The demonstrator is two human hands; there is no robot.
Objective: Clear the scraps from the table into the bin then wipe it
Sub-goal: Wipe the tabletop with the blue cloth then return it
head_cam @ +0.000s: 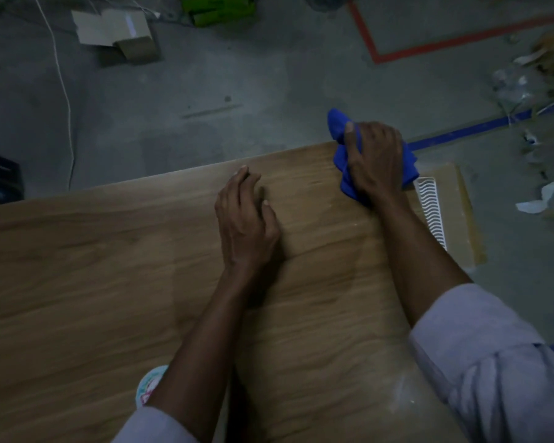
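- Blue cloth [341, 161] bunched at the wooden bench [77, 266] corner, right hand [376, 158] fingers clamped on it.
- Left hand [247, 222] rests on the bench (fingers loosely bent, holding nothing).

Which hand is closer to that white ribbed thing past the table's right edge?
Right. The right hand, gripping the blue cloth, is just left of the ribbed thing; the left hand rests on the table, farther left.
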